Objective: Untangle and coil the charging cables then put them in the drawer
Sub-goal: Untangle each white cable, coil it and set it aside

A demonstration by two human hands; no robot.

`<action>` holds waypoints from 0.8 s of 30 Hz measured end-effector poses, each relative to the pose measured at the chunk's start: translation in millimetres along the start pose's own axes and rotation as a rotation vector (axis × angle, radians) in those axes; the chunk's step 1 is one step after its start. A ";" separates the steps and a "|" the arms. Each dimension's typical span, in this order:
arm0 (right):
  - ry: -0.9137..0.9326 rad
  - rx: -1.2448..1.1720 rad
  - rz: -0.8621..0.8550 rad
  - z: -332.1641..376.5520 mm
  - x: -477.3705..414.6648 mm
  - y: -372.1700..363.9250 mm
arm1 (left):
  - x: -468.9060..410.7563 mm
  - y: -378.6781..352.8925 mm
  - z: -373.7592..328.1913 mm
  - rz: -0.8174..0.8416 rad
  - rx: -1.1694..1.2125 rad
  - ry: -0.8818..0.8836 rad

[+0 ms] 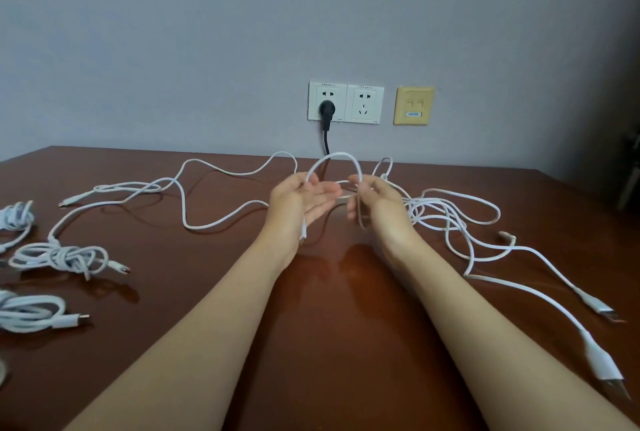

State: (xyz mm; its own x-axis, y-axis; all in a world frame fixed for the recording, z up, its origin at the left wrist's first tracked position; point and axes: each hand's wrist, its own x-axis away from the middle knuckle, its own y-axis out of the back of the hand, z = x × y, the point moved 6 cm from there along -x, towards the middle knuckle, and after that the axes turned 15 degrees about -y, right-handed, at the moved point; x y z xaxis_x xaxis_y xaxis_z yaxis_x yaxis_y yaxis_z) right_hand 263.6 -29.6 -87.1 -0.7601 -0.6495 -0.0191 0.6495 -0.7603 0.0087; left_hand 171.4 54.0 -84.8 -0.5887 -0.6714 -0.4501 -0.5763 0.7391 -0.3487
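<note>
My left hand (304, 202) and my right hand (374, 198) are raised over the brown table (329, 309), holding a white charging cable (337, 156) that arches between them. The left palm faces up with the cable pinched at the thumb, and the cable's connector end (302, 236) hangs below that wrist. My right hand's fingers curl round the other side of the arch. From there the cable runs into a loose tangle of white cables (446, 219) on the right. Another loose cable (180, 188) sprawls to the left. No drawer is in view.
Three coiled white cables lie at the left edge (20, 219) (60, 257) (31, 312). Two USB plugs (604, 311) (609, 378) rest near the right front. On the wall behind are sockets (363, 104), a black plug (326, 110) and a yellow network plate (414, 105).
</note>
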 end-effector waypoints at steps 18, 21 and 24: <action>0.285 0.992 -0.026 1.7 28.4 -30.0 | 7.9 -4.9 18.8 0.031 -0.021 0.152; 0.328 1.008 0.004 1.4 31.5 -32.5 | 2.8 8.4 14.5 -0.119 0.154 0.146; 0.349 0.999 -0.041 2.7 28.6 -25.0 | -1.3 20.1 15.7 -0.278 0.300 0.156</action>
State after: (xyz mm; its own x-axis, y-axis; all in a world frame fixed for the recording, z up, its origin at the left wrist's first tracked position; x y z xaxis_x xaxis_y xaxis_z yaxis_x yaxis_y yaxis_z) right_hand 225.6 -29.2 -85.1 -0.6304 -0.7058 -0.3230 0.1912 -0.5445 0.8166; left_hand 169.5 70.6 -104.1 -0.5265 -0.8300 -0.1841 -0.5482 0.4969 -0.6727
